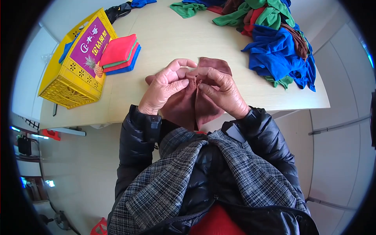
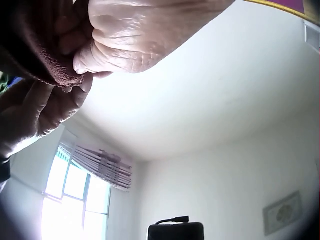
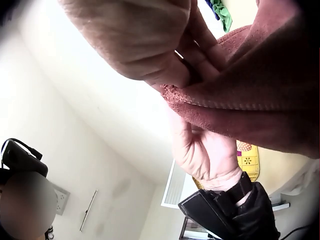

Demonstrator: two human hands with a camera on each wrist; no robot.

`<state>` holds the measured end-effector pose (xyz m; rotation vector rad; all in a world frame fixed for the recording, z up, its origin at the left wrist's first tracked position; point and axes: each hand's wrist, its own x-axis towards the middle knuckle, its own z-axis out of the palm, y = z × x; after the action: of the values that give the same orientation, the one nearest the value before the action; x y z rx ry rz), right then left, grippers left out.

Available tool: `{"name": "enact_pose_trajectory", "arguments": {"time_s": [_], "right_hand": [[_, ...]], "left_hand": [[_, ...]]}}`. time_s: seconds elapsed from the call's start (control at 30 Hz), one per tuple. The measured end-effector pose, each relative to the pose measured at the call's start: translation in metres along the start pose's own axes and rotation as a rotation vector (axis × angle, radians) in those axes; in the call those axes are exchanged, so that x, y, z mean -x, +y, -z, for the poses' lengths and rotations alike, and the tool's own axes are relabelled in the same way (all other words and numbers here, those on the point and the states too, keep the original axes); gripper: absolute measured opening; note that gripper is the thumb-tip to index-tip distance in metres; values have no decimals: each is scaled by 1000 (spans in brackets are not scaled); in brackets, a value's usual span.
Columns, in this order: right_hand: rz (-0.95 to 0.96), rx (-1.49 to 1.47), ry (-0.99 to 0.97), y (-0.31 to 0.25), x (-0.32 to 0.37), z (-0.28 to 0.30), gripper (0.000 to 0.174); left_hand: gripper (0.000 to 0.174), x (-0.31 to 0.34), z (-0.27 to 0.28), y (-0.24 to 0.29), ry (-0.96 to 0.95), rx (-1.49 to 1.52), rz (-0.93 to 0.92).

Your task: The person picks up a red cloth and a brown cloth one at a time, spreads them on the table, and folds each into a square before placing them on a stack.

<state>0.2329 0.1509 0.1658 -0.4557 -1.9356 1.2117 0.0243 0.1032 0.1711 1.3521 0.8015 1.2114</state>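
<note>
A reddish-brown cloth [image 1: 209, 111] hangs from both hands at the near edge of the table, its far part lying on the tabletop. My left hand [image 1: 163, 87] pinches the cloth's edge between thumb and fingers. Close beside it, my right hand [image 1: 224, 91] pinches another part of the edge. In the right wrist view the cloth [image 3: 240, 107] shows a stitched hem running away from the right hand's fingertips. The left wrist view has the cloth's fuzzy corner [image 2: 62, 75] between the two hands.
On the left stands a yellow crate [image 1: 74, 84]; folded red, green and blue cloths [image 1: 121, 53] are stacked against it. A heap of loose blue, green, red and brown cloths [image 1: 274, 47] covers the back right. Black and blue items [image 1: 119, 11] lie behind the crate.
</note>
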Motion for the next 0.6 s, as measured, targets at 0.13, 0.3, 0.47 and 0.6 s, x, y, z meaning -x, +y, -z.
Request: {"name": "enact_pose_trajectory", "arguments": {"time_s": [0.13, 0.3, 0.47, 0.6], "right_hand": [[-15, 23, -12, 9, 2, 4, 38], [70, -14, 5, 7, 1, 4, 38], [82, 32, 12, 9, 0, 4, 38], [66, 42, 20, 11, 2, 3, 37]], "left_hand": [[40, -4, -1, -4, -28, 91, 11], [45, -7, -4, -2, -40, 78, 32], [46, -9, -10, 3, 5, -52, 20], [45, -10, -8, 1, 3, -90, 3]]}}
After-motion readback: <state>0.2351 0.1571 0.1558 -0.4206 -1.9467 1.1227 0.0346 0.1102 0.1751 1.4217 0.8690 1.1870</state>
